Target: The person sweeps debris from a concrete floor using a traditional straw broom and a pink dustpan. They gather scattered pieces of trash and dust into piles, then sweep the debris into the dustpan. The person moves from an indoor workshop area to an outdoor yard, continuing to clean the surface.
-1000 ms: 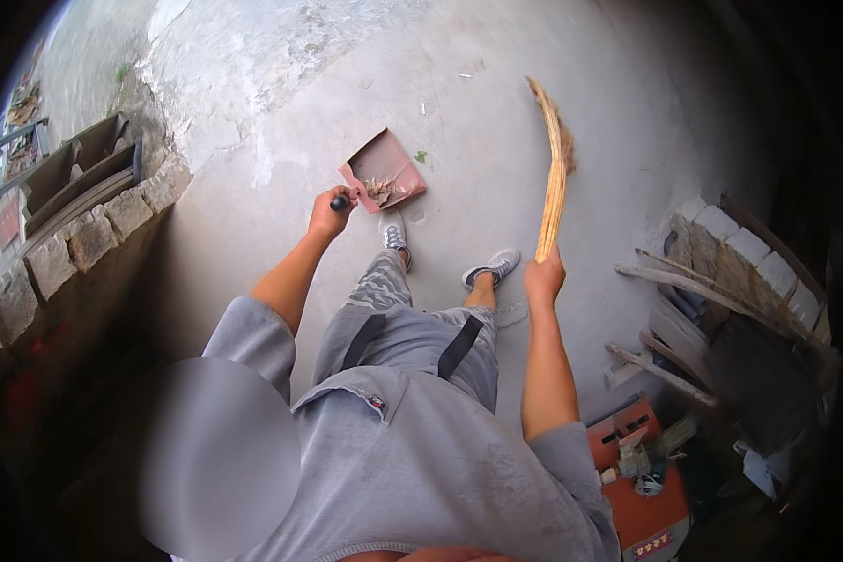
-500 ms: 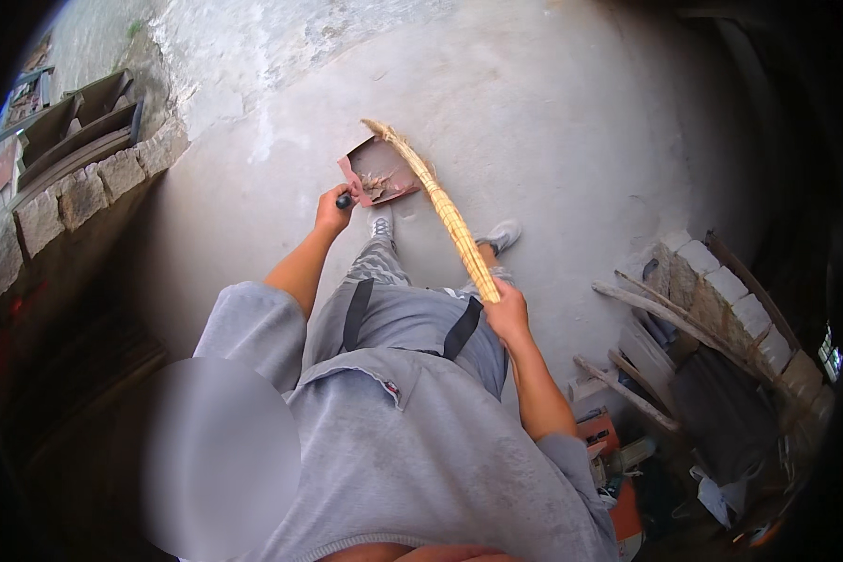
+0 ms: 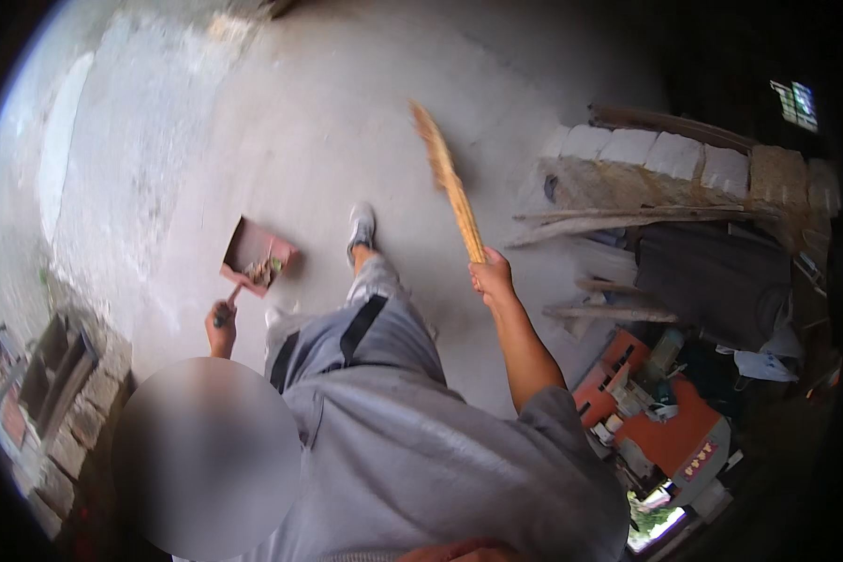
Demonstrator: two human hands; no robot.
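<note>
My left hand [image 3: 221, 326] is closed round the dark-tipped handle of a reddish dustpan [image 3: 251, 245]. Dry scraps and a bit of green debris [image 3: 264, 272] lie in the pan near its handle side. My right hand [image 3: 492, 274] grips the lower end of a straw broom [image 3: 457, 197], whose bristle end points up and away over the concrete floor. Broom and dustpan are well apart, one on either side of my legs. A light grey shoe [image 3: 361, 228] shows between them.
Stone blocks [image 3: 660, 155] edge the right side, with wooden poles [image 3: 628, 220] and a dark cloth [image 3: 712, 281] beside them. Red-orange items and clutter [image 3: 665, 421] lie at lower right. Another stone edge [image 3: 84, 412] is at lower left. Grey concrete floor [image 3: 318, 112] stretches ahead.
My body has turned rightward and stepped. The broom has come away from the dustpan, out to the right; the dustpan with its debris is now farther left. Both hands keep their grip.
</note>
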